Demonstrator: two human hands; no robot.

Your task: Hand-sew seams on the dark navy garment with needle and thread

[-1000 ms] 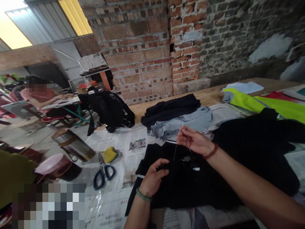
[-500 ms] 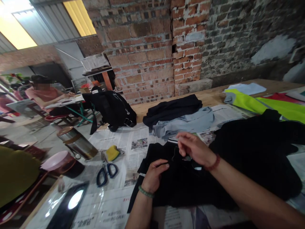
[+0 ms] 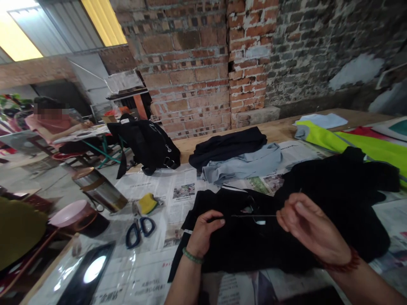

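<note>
A black garment (image 3: 241, 250) with white stripes lies spread before me on newspaper. At its left part, my left hand (image 3: 203, 233), wearing a green bead bracelet, pinches the cloth between thumb and fingers. My right hand (image 3: 308, 224), with a red bracelet, is closed above the garment's right side. A dark thread (image 3: 254, 216) runs taut and level from near the left fingertips to the right fingers. A thin tip, perhaps a needle (image 3: 300, 191), shows above the right fingers. Behind the thread, a small shiny item with a white part (image 3: 260, 222) rests on the cloth.
Left of the garment lie blue-handled scissors (image 3: 140, 231), a yellow sponge (image 3: 148, 203) and a phone (image 3: 87, 273). A steel flask (image 3: 100, 190), a pink-lidded tub (image 3: 79, 216) and a black bag (image 3: 149, 146) stand beyond. Folded clothes (image 3: 243, 163) lie behind; a person (image 3: 52, 123) sits far left.
My right hand has moved right and slightly down, away from my left hand, and the thread now shows stretched between them. My left hand has stayed on the garment.
</note>
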